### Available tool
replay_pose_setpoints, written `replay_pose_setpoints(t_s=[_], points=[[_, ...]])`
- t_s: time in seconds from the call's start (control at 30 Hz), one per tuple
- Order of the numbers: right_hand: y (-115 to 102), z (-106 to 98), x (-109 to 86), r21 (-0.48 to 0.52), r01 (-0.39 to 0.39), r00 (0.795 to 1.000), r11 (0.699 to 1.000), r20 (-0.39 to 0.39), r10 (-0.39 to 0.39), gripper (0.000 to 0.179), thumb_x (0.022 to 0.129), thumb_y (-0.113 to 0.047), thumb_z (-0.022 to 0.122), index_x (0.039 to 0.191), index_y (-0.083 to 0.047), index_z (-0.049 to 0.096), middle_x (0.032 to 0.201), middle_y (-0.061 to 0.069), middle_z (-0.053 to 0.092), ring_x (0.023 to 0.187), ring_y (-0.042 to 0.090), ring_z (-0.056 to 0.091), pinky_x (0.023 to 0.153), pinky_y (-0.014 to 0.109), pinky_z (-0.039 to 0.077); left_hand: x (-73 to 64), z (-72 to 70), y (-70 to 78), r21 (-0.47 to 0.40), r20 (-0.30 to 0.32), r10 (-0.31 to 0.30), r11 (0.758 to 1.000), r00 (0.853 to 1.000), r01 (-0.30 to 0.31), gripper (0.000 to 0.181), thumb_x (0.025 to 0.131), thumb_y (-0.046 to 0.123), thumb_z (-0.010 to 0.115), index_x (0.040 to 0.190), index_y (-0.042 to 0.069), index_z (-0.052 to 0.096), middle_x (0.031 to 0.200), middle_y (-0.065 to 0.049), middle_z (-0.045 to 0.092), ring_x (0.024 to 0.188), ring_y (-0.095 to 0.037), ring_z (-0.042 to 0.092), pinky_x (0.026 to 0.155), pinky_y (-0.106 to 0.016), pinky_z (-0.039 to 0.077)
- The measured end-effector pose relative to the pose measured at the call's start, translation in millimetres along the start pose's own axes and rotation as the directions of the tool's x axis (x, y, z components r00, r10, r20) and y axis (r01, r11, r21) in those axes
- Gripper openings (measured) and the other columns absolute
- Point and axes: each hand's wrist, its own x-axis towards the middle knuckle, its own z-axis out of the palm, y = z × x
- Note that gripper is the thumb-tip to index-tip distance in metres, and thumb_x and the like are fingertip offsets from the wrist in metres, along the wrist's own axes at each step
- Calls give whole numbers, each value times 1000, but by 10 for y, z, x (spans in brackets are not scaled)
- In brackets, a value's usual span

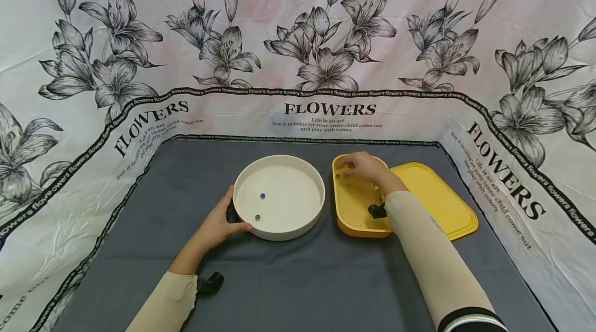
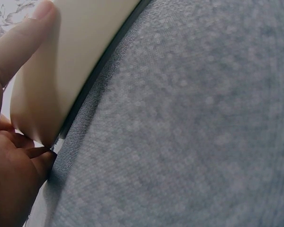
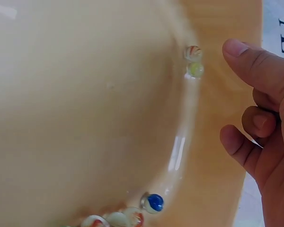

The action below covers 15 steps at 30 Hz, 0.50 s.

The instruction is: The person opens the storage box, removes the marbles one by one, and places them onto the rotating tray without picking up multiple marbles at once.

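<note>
A round white dish [image 1: 293,192] stands on the grey cloth, with a blue marble [image 1: 263,196] and a brownish marble [image 1: 257,217] in it. My left hand [image 1: 219,223] holds the dish's left side, thumb in front and fingers curled along the wall. To the right is a yellow box [image 1: 349,213]. My right hand [image 1: 368,169] hovers over its far left part, fingers loosely bent. In the right wrist view nothing shows between them. Near the thumb lie a striped marble [image 3: 193,52] and a yellow-green marble [image 3: 195,69]. A blue-and-white marble [image 3: 153,203] lies further along the wall.
A yellow lid [image 1: 437,192] lies right of the box, partly behind the right sleeve [image 1: 428,249]. More marbles [image 3: 135,216] cluster at the box's edge. Behind the table surface [image 1: 302,280] rises a flower-printed cloth [image 1: 326,53]. Each wrist carries a black device [image 1: 210,283].
</note>
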Motion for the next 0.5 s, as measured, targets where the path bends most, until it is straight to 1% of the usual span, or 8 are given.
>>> replay_pose_setpoints(t_s=[0.13,0.2,0.33,0.5], points=[[33,43,32,-5,-7,1000,1000,10,7,26,95,-14,74,121,-14,75,123,5,72,118,27,63,104,47,51,-1,-2,-3,0,-1,8,1000,1000,-8,135,73,37,93,166,15,-3,172,-15,2,157,-34,15,124,-55,23],[48,67,43,-23,-4,1000,1000,7,5,24,95,-16,75,119,-15,76,121,4,73,113,26,64,103,46,51,-1,-2,2,-2,0,9,1000,1000,-9,136,73,37,93,166,16,-3,172,-15,2,157,-34,14,124,-55,23],[86,126,49,-34,-6,1000,999,-11,5,19,94,-16,77,113,-15,77,113,2,74,103,23,64,99,44,52,-5,4,-1,-8,5,5,1000,1000,-5,136,73,36,93,166,13,-3,172,-16,1,157,-34,14,124,-54,23],[127,191,76,-50,12,1000,999,-25,-13,17,93,-14,77,109,-14,76,106,2,74,96,21,63,94,42,53,-6,-4,-3,-13,-1,2,1000,1000,-2,137,72,36,94,165,7,-2,172,-17,2,157,-34,16,124,-56,22]])
